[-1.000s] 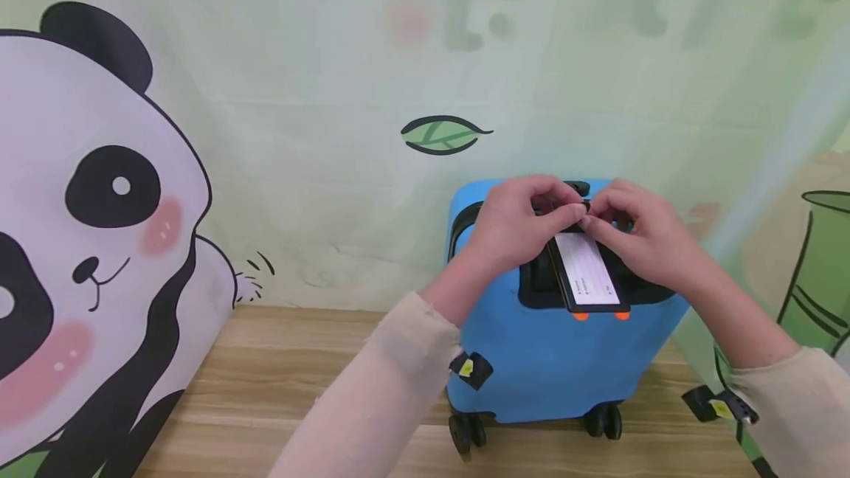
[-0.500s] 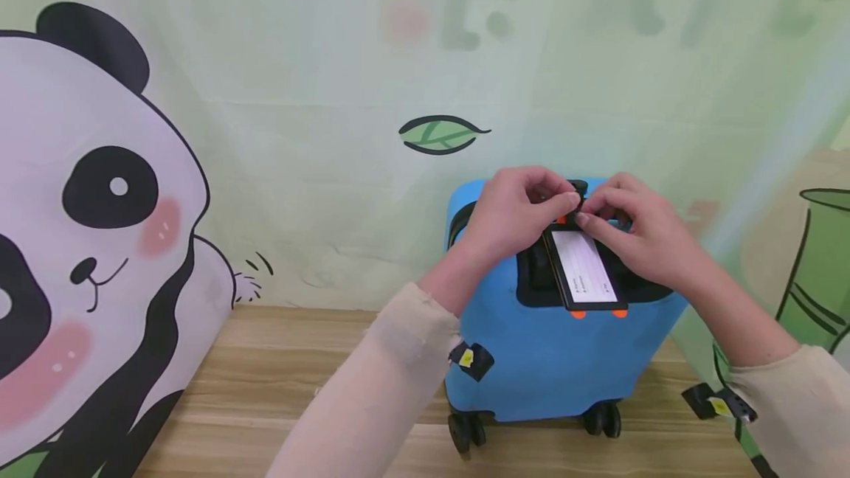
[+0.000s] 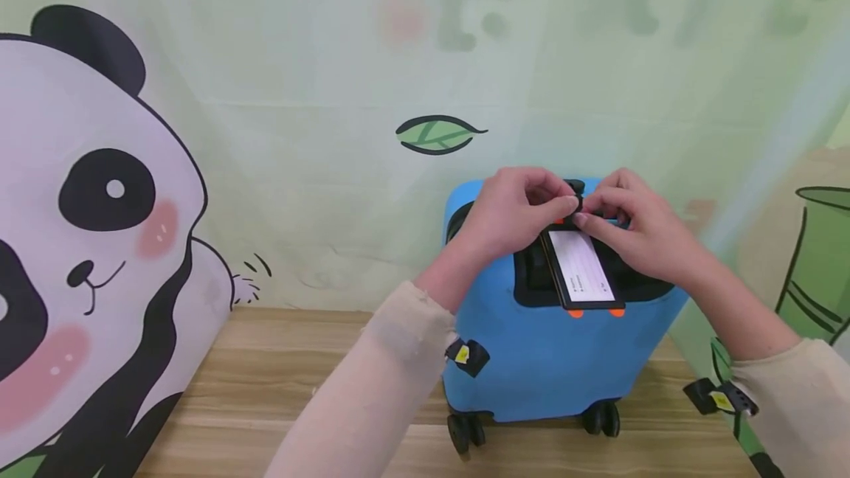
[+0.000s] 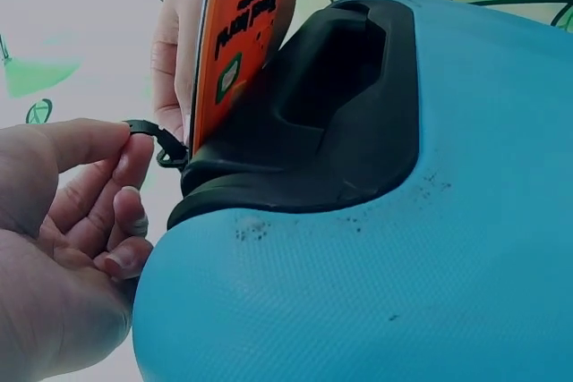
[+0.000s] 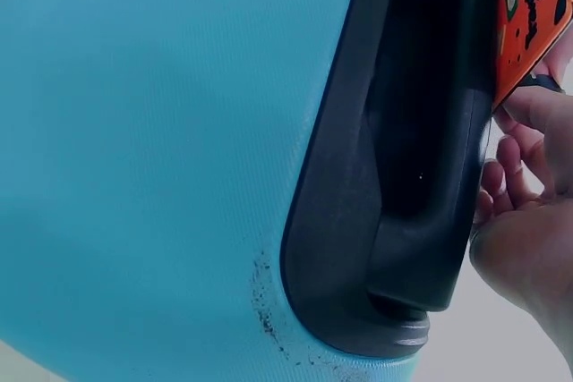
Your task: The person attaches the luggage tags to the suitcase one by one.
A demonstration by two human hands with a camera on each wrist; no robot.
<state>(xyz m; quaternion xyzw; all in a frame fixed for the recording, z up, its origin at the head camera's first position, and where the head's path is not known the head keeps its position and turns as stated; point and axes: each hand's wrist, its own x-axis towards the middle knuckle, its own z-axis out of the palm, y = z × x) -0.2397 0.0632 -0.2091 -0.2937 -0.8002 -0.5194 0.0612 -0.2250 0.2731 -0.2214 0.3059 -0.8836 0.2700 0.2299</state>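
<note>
A blue suitcase (image 3: 544, 364) stands upright, with a black handle (image 4: 313, 131) set into its top. Over the handle lies a luggage tag (image 3: 581, 268), its white card side up in the head view. The tag's orange side (image 4: 240, 51) with dark lettering shows in the left wrist view. My left hand (image 3: 521, 209) pinches the free end of the tag's black strap (image 4: 154, 130) between thumb and forefinger. My right hand (image 3: 640, 231) pinches at the tag's top end, where the strap joins it; its fingertips are partly hidden in both wrist views.
The suitcase rests on black wheels (image 3: 600, 419) on a wood-patterned floor (image 3: 299, 382). Close behind it hangs a pale green backdrop (image 3: 299, 190) printed with a panda (image 3: 153, 271) and a leaf.
Both hands have shifted slightly up at the tag's top end, and an orange bit now shows between them. The tag and suitcase stay nearly in place.
</note>
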